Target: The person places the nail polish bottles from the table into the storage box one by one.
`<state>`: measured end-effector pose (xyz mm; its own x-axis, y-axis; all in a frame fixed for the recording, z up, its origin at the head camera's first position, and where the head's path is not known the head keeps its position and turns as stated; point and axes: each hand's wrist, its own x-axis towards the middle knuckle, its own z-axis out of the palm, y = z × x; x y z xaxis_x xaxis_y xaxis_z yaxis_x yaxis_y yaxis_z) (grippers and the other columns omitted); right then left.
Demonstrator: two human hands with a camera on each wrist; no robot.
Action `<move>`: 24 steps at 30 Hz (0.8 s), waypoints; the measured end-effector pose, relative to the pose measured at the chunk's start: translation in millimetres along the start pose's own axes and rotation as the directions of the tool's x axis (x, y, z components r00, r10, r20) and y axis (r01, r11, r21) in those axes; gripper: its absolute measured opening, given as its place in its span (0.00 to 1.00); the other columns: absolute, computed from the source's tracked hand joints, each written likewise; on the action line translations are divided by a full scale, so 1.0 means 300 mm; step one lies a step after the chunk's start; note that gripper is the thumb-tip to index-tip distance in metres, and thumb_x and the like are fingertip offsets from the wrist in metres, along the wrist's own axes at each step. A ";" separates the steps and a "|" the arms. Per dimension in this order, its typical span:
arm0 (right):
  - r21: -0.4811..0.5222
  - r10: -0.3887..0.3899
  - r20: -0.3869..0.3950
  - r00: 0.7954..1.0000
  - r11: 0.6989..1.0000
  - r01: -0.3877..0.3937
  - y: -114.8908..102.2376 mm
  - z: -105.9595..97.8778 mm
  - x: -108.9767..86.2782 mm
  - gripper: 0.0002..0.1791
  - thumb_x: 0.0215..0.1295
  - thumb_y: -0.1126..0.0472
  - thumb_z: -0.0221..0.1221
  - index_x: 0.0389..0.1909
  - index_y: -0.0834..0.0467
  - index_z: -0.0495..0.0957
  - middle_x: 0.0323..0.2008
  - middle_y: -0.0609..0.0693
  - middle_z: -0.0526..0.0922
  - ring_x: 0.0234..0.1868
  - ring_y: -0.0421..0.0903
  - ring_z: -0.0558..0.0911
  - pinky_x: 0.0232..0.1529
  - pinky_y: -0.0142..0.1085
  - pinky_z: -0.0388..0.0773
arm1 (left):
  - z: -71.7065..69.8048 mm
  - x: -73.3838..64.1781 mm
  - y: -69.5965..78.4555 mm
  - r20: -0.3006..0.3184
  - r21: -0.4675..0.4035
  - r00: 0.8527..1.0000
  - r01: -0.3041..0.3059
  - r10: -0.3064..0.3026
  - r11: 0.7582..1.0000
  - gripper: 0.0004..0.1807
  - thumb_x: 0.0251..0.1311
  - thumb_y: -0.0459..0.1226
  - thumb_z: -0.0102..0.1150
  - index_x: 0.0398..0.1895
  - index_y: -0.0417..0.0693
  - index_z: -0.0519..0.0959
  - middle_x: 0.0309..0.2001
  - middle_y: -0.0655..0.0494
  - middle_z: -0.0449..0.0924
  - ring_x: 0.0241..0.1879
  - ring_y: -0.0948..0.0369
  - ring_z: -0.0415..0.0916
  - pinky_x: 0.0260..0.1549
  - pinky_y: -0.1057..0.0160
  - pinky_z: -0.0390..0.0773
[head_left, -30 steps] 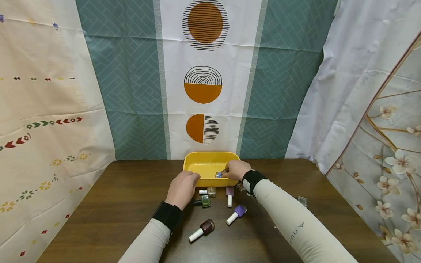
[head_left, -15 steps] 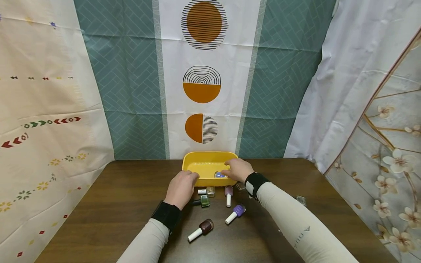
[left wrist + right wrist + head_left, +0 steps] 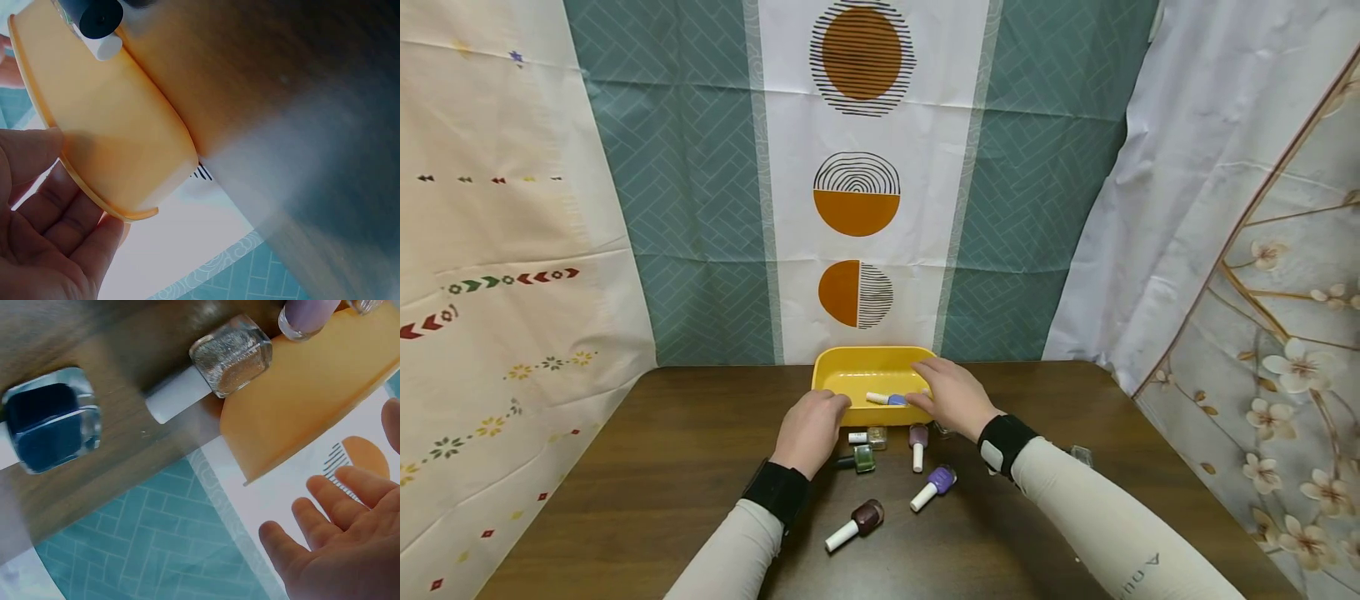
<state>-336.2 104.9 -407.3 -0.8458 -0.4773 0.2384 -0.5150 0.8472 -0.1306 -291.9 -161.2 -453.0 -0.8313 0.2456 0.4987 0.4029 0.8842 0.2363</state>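
Note:
A yellow plastic tub (image 3: 868,416) stands at the back of the table. My left hand (image 3: 808,433) grips its front left rim, with the thumb on the outer wall in the left wrist view. Inside the tub lies a blue nail polish bottle (image 3: 896,400), its white cap pointing left. Over the tub's right end is my right hand (image 3: 957,396), fingers spread and holding nothing. In front of the tub lie a gold-glitter nail polish (image 3: 877,437), a green one (image 3: 864,458) with a black cap, a mauve one (image 3: 918,436) and a purple one (image 3: 942,478).
A dark maroon nail polish (image 3: 868,517) lies nearest the front. Beyond my right forearm is a clear bottle (image 3: 1081,455), partly hidden. In the right wrist view, a dark blue nail polish (image 3: 47,422) lies on the table. Curtains (image 3: 1045,208) hang behind the table.
My right hand has let go of the blue nail polish, spread its fingers and drawn back right. More of that bottle now shows. My left hand stays on the rim.

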 end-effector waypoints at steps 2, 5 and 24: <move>0.002 -0.010 -0.013 1.000 1.000 0.010 0.002 -0.008 -0.024 0.38 0.78 0.43 0.68 0.78 0.62 0.74 0.75 0.61 0.77 0.78 0.60 0.72 0.79 0.56 0.66 | -0.001 0.001 0.002 -0.001 -0.006 1.000 0.001 -0.001 1.000 0.04 0.70 0.29 0.73 0.44 0.44 0.91 0.35 0.51 0.86 0.39 0.51 0.82 0.48 0.49 0.87; 0.006 -0.022 -0.033 0.999 1.000 0.023 0.007 -0.021 -0.063 0.39 0.78 0.44 0.68 0.79 0.63 0.73 0.76 0.61 0.76 0.79 0.61 0.71 0.79 0.58 0.65 | -0.003 0.002 0.004 0.003 -0.018 1.000 0.005 -0.005 1.000 0.04 0.70 0.29 0.73 0.44 0.43 0.91 0.36 0.50 0.86 0.39 0.51 0.82 0.49 0.49 0.87; -0.026 -0.038 -0.092 0.995 0.999 0.036 0.043 -0.059 -0.244 0.44 0.73 0.44 0.72 0.81 0.62 0.71 0.78 0.62 0.74 0.81 0.64 0.68 0.78 0.62 0.64 | -0.005 -0.001 0.006 0.002 -0.014 1.000 0.007 -0.007 1.000 0.05 0.69 0.29 0.74 0.44 0.44 0.91 0.36 0.50 0.87 0.39 0.51 0.81 0.50 0.49 0.87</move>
<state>-278.7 155.0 -409.5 -0.8093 -0.4855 0.3307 -0.5409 0.8355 -0.0970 -290.3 -160.4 -451.5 -0.8350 0.2400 0.4951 0.4023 0.8802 0.2519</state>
